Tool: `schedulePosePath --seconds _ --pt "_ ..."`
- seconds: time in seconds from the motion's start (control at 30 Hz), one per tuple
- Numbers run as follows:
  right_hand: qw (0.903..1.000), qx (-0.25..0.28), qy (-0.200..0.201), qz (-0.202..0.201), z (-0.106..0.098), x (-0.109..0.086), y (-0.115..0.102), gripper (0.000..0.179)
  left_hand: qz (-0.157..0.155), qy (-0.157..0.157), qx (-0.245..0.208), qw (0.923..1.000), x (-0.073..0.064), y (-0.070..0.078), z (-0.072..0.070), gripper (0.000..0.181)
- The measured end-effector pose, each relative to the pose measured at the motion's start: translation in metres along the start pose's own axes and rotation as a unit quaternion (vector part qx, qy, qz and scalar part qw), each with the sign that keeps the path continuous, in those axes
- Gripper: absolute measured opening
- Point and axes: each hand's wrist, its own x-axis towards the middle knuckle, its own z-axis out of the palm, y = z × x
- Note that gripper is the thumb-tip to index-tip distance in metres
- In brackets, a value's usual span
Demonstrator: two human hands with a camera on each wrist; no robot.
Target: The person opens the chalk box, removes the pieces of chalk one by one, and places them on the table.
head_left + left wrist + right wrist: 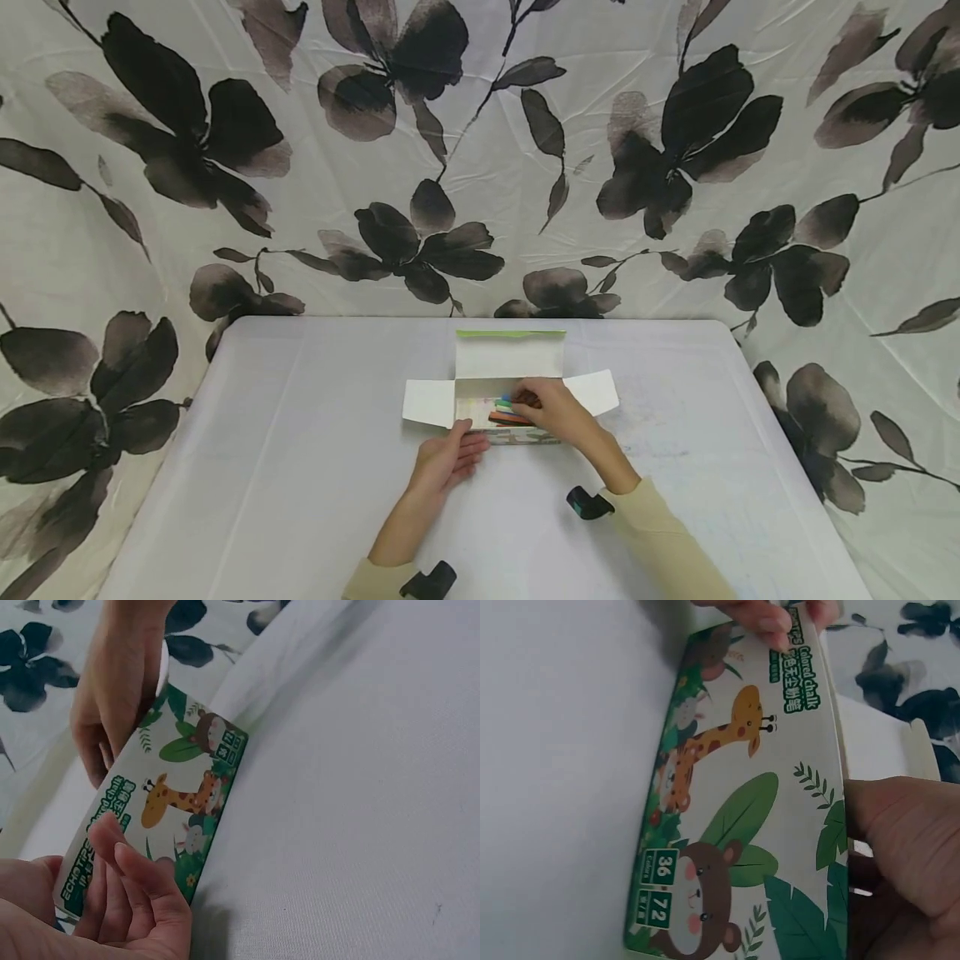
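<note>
A chalk box (472, 387) with animal drawings and "Colored chalk" lettering stands open on the table, its lid raised at the back and side flaps spread. Coloured chalk sticks (508, 417), with orange, green and blue among them, lie in its right part. My left hand (442, 462) holds the box's front left corner, thumb at the upper edge and fingers along the printed front (180, 795). Inside the box, my right hand (555, 408) has its fingertips around chalk at the right; its fingers hide part of what they pinch. The box wall hides those fingertips in the right wrist view.
A white cloth covers the table (300, 467) around the box. Behind it hangs a floral curtain (525, 167). The box's left flap (429, 402) and right flap (596, 390) stick out sideways, and the lid (510, 354) leans back.
</note>
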Motion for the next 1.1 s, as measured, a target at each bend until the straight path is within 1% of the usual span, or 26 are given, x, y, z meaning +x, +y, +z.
schedulePosePath --seconds 0.13,0.23,0.33,0.47,0.57,0.7,0.83,0.93,1.0,1.1 --pt "0.9962 -0.064 -0.06 0.006 -0.002 0.008 -0.003 0.014 0.001 -0.001 -0.011 0.9999 0.0 0.0 0.0 0.046" --pt "0.9919 -0.09 -0.088 0.018 -0.002 0.013 -0.004 0.015 0.003 -0.005 -0.017 0.9998 0.0 0.0 0.0 0.046" --pt "0.9898 -0.094 -0.1 0.036 -0.002 0.017 -0.005 0.016 0.007 -0.01 -0.021 0.9997 0.0 0.0 0.0 0.048" --pt "0.9861 -0.12 -0.108 0.037 0.0 0.019 -0.005 0.014 0.005 -0.014 -0.022 0.9996 0.0 0.001 0.0 0.048" --pt "0.9844 -0.127 -0.116 0.037 0.0 0.02 -0.006 0.011 0.004 -0.015 -0.022 0.9996 0.0 0.001 0.0 0.049" --pt "0.9828 -0.131 -0.121 0.048 0.0 0.02 -0.007 0.009 0.004 -0.017 -0.019 0.9997 0.0 0.002 0.0 0.049" --pt "0.976 -0.176 -0.124 0.032 0.0 0.023 -0.009 0.007 0.007 -0.018 -0.017 0.9997 0.0 0.003 0.0 0.049" --pt "0.9682 -0.216 -0.126 0.001 0.001 0.025 -0.011 0.012 0.01 -0.019 -0.018 0.9996 0.0 0.003 0.0 0.05" --pt "0.9625 -0.237 -0.132 -0.014 0.002 0.027 -0.012 0.016 0.011 -0.018 -0.019 0.9996 -0.001 0.003 0.0 0.05" --pt "0.9556 -0.253 -0.15 -0.025 0.001 0.029 -0.014 0.018 0.011 -0.016 -0.015 0.9997 -0.001 0.002 -0.001 0.051"
